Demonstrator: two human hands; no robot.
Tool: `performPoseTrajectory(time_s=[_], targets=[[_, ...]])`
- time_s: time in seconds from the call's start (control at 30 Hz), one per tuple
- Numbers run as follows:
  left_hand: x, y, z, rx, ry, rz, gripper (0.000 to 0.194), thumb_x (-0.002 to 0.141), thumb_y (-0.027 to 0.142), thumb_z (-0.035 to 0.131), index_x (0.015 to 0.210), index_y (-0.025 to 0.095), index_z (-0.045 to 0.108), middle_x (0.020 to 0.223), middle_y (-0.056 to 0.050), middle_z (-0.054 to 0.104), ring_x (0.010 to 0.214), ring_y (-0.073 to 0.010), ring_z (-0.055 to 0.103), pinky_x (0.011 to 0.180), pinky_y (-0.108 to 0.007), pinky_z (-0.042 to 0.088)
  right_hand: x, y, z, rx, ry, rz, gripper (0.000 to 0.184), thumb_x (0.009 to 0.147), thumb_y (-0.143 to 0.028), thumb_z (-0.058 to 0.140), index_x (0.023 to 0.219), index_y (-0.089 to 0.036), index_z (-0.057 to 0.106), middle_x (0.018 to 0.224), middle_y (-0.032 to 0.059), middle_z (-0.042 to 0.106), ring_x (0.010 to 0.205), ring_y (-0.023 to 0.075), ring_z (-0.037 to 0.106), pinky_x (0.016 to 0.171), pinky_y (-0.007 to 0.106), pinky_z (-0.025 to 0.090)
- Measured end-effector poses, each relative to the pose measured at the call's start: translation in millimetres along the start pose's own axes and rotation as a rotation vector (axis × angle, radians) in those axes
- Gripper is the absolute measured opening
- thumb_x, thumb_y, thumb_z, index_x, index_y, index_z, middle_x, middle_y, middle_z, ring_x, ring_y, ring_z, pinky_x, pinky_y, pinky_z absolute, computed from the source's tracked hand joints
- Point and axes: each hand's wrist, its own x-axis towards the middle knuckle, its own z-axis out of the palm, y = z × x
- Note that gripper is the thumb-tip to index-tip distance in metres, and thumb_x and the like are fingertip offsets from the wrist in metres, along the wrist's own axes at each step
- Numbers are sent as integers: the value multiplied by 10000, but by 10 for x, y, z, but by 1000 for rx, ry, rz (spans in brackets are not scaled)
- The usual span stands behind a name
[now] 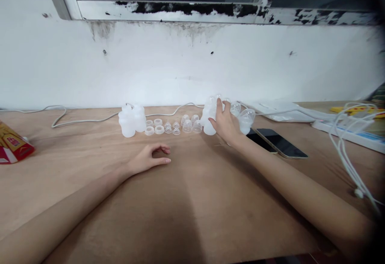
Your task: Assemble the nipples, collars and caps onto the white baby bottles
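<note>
My left hand rests on the wooden table, thumb and fingers apart in a curve, holding nothing. At the back right, my right hand reaches over a cluster of small frosted baby bottles with clear dome caps, its fingers spread among them. It covers part of the cluster, and contact with any single bottle is hard to make out. Left of this cluster stand several loose clear dome caps, clear silicone nipples and whitish collar rings. Farther left is a group of uncapped frosted bottles.
Two dark phones lie right of the bottles, partly behind my right forearm. White cables and a power strip are at the right, near a plastic bag. A red and gold packet lies far left. A white wall stands behind.
</note>
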Motion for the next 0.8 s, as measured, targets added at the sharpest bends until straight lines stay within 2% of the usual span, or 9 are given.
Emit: performPoseTrajectory(time_s=[0.13,0.23,0.3,0.37,0.47,0.57,0.67,0.8], targets=[[4,8,-4,5,-6,2,401,683,374,584,1020,171,509,999,-39,586,968,-153,518,885,-315,384,-12,8,12,13,4,3,656,746,-266,484,1296,-89,173,1224,248,292,768,263,555,556,351,435],[4,9,-5,37,-9,16,395,688,391,574,1012,172,518,1017,-40,583,976,-157,516,882,-308,387,-15,-5,-23,50,63,-3,653,747,-266,471,1299,-100,164,1209,242,285,776,263,547,542,355,440],[-5,16,3,100,-5,21,397,694,417,558,1011,180,524,1038,-39,579,984,-165,514,878,-308,390,-37,-57,-74,103,123,-41,602,768,-281,433,1293,-118,186,1193,218,301,819,273,533,541,357,448],[-22,28,20,220,4,36,432,703,446,535,1050,190,512,1086,-42,559,1012,-177,499,888,-317,381,-101,-159,-118,197,130,-134,516,795,-294,381,1267,-132,249,1189,187,323,863,264,521,572,358,462],[-53,46,57,470,-21,104,503,756,470,448,1174,190,428,1234,-65,452,1130,-198,405,955,-351,307,-291,-371,-98,379,-23,-402,433,821,-310,338,1222,-145,332,1205,140,355,967,233,491,740,359,458],[-78,45,77,632,-106,163,543,817,462,328,1267,160,305,1329,-88,321,1226,-195,272,1008,-360,220,-528,-563,38,488,-247,-682,477,821,-351,353,1258,-166,299,1261,117,345,1116,230,393,902,376,369],[-86,26,70,684,-154,187,563,832,459,286,1296,144,239,1347,-95,281,1245,-180,231,1022,-338,195,-682,-662,185,546,-357,-741,456,845,-355,304,1262,-170,309,1260,109,374,1141,214,369,931,389,334],[-78,4,54,689,-147,194,556,831,459,287,1294,152,248,1337,-92,304,1237,-179,248,1017,-331,201,-707,-685,255,600,-354,-716,434,845,-333,314,1241,-160,355,1239,114,404,1127,202,384,940,391,319]])
